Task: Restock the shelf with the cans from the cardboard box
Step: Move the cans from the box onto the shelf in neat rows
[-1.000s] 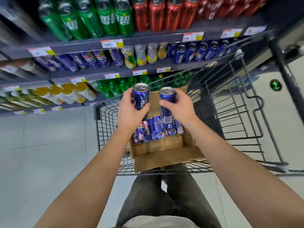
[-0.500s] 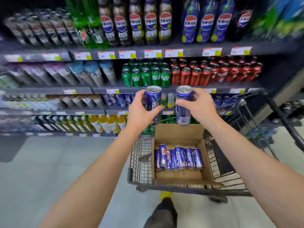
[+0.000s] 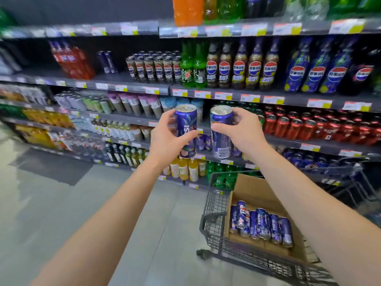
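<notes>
Left hand [image 3: 165, 139] is gripping a blue can [image 3: 186, 122] upright, thumb crossing the printed label, fingers curling round the far side. Right hand [image 3: 241, 131] is gripping a second blue can [image 3: 221, 133], also upright, thumb pressing its near side (barcode panel facing the camera). Both cans are hanging at arm's reach in front of the shelf [image 3: 296, 101], side by side, a narrow gap between them, silver tops showing. Neither is touching any shelf board.

Behind the right hand, red cans [image 3: 309, 129] are standing in rows. One tier up, cola bottles [image 3: 254, 74] are lining the board. The left end of the shelving is blurring out.

Lower right: the cardboard box [image 3: 257, 190] is sitting open inside a wire cart [image 3: 214, 205], far flap standing up. The remaining cans [image 3: 261, 226] are lying on their sides in a row against the near wall of the box, one resting on top at the left end. The cart is standing on the grey floor [image 3: 82, 203] near the shelving.
</notes>
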`<state>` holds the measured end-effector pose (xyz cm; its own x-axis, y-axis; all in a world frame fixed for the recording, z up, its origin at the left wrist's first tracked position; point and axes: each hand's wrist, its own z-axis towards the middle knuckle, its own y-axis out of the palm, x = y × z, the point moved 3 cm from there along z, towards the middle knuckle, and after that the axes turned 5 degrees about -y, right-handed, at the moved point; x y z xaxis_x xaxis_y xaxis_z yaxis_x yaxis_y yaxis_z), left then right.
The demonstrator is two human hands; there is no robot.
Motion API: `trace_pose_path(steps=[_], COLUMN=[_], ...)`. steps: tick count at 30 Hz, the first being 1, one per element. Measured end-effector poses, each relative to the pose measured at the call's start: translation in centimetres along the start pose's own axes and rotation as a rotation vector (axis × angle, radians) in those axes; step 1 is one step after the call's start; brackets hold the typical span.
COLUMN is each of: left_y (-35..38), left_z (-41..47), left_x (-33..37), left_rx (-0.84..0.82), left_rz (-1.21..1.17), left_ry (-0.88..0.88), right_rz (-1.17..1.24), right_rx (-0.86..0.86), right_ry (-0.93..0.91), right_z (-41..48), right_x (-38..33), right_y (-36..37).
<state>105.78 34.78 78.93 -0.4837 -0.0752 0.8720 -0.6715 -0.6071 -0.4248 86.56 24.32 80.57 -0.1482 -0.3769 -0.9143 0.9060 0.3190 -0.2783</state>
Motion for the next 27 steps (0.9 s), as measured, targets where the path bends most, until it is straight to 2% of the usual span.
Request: trace_pose_path(steps=[10, 19, 27], left_y=[-20.2, -38.5, -47.9], left_z=[3.5, 10.9, 19.0], left_x=[-6.7, -15.3, -21.4], left_rx=[0.246, 0.316, 0.334], left_rz=[-0.002, 0.031, 0.069], left_ry=[-0.059, -0.075, -0.050], right_rz=[0.102, 0.190, 0.210], right_rx=[-0.152, -0.214, -0.220], right_ry=[-0.088, -0.115, -0.147], right_z=[4.7, 10.8, 16.9], right_x=[-7.8, -13.6, -16.1], right_y=[20.9, 41.5, 52.2])
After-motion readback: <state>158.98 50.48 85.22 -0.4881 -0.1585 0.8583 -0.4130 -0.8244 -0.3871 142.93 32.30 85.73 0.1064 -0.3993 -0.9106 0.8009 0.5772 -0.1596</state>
